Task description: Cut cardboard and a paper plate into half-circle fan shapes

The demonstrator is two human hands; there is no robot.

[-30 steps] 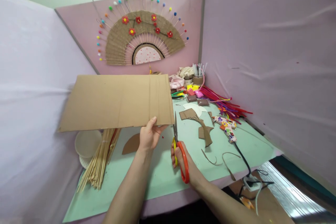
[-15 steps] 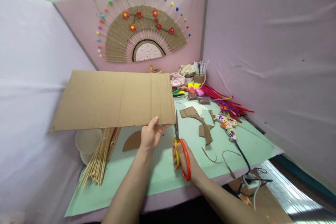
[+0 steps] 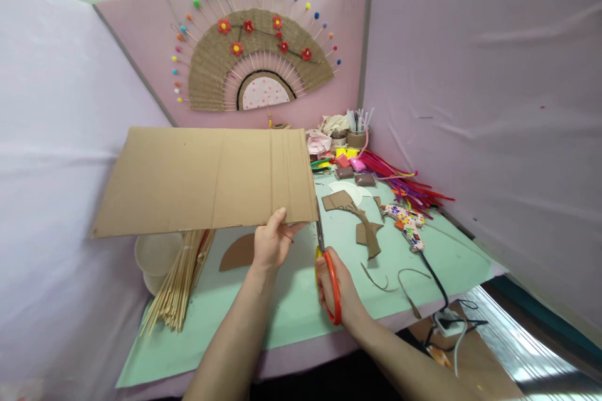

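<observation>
A large flat sheet of cardboard (image 3: 202, 178) is held up over the table, its surface marked with crease lines. My left hand (image 3: 273, 243) grips its lower edge near the right corner, thumb on top and fingers beneath. In my right hand (image 3: 339, 285) are scissors (image 3: 334, 288) with red and yellow handles, blades pointing up along the cardboard's right edge. Whether the blades bite into the edge is hard to make out. Below the sheet, a brown cardboard piece with a curved edge (image 3: 237, 252) lies partly hidden by the left arm.
Bamboo sticks (image 3: 176, 288) and a white bowl (image 3: 155, 254) are at left. Cardboard scraps (image 3: 369, 232), a floral glue gun (image 3: 407, 225) with a cord, and pipe cleaners (image 3: 399, 182) lie at right. A decorated fan (image 3: 263, 59) hangs on the back wall.
The cardboard has shifted slightly right with my left hand. The scissors have moved slightly right, and their handles have drawn closer together.
</observation>
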